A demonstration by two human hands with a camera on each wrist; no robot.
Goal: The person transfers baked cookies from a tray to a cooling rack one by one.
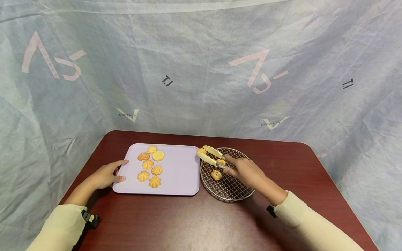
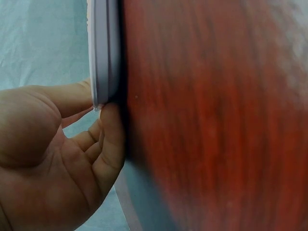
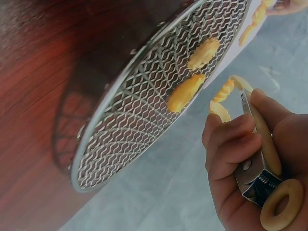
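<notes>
My left hand [image 1: 106, 175] grips the left edge of a pale lilac tray [image 1: 180, 170], thumb on top and fingers curled under the rim in the left wrist view. Several golden cookies [image 1: 157, 170] of different shapes lie on the tray's left half. In my right hand [image 1: 248, 170] is a pair of tongs [image 1: 207, 158] with cream tips and metal arms. Between the tips sits a ridged cookie [image 3: 224, 90], over the gap between tray and rack. Below the tongs, two more cookies [image 3: 185, 93] rest on a round wire rack [image 1: 232, 188].
The dark red wooden table [image 1: 157, 223] carries the tray and, right beside it, the rack. A grey printed cloth [image 1: 201, 69] hangs behind the table and along both sides. Each wrist bears a small black strapped device [image 1: 91, 218].
</notes>
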